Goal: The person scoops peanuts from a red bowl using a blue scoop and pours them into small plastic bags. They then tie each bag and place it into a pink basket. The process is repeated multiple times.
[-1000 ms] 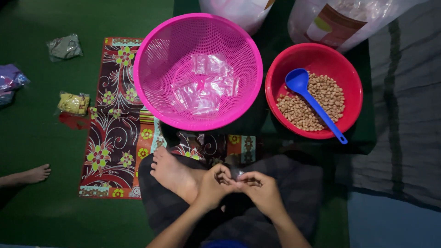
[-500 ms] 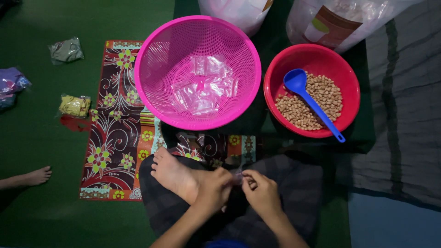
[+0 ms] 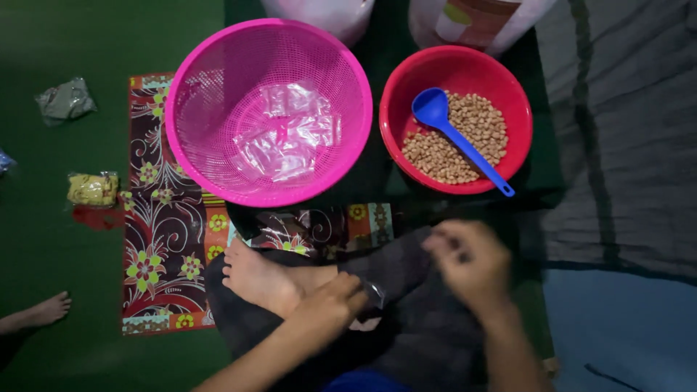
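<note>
My left hand (image 3: 330, 306) rests on my lap beside my bare foot (image 3: 255, 277), fingers closed on a small clear plastic bag (image 3: 374, 294). My right hand (image 3: 468, 261) is blurred, lifted off the lap to the right, fingers curled; whether it holds anything is unclear. Just beyond it stands a red bowl (image 3: 393, 94) of tan peanuts (image 3: 481, 120) with a blue scoop (image 3: 465, 149) lying in it. To its left a pink mesh basket (image 3: 181, 145) holds clear plastic bags (image 3: 287, 138).
A flowered mat (image 3: 163, 239) lies under the basket on the green floor. A yellow packet (image 3: 93, 189) and a grey packet (image 3: 65, 100) lie at left. Another person's foot (image 3: 43, 312) shows at lower left. White sacks (image 3: 479, 18) stand behind the bowl.
My hands were together over my lap, working on something small. Now the right hand has pulled away up and to the right, nearer the red bowl; the left stays low.
</note>
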